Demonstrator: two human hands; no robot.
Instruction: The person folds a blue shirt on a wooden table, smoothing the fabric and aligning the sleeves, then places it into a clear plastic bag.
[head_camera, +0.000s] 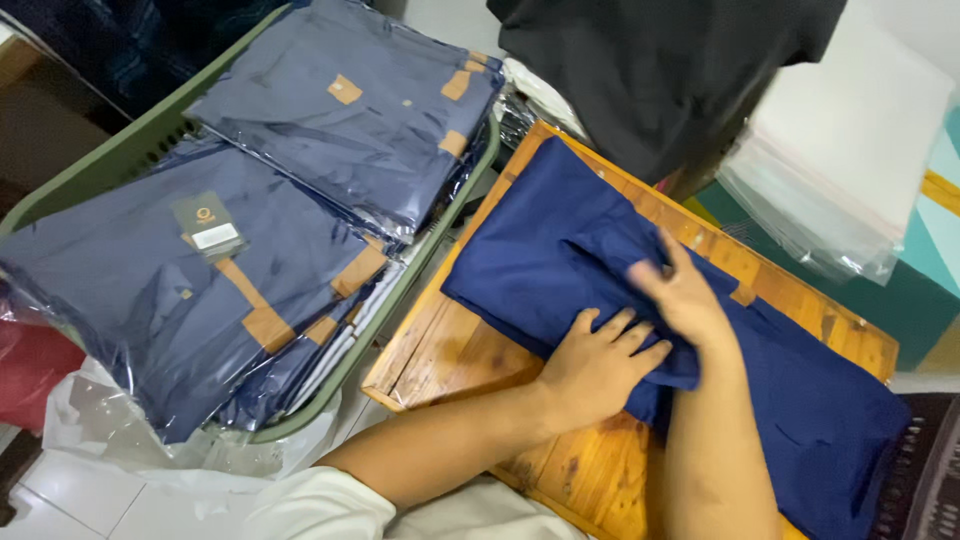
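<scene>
Lying across a wooden board (470, 350), a dark blue garment (560, 250) is being folded, one layer already doubled over near its middle and the far end trailing off the board's right corner. Left hand (600, 365) is pressing flat on the folded edge, fingers spread and slightly curled. Right hand (685, 295) is crossing above it, fingers closed on a fold of the cloth, though whether it is pinching or only pushing cannot be told. Risk as judged: the crossed arms are crowding each other, so lifting either one could drag the fold loose; the overhanging end could also pull the cloth sideways off the board. Just left of the board, a green basket (130, 150) is holding stacked blue garments in clear bags (350, 110), its rim nearly touching the board's edge, leaving little room that way. Behind, a black cloth (660, 70) is hanging over the board's far corner, and a pile of clear plastic bags (850, 170) is sitting to the right. Bare wood toward the near left corner is offering the only open room.
</scene>
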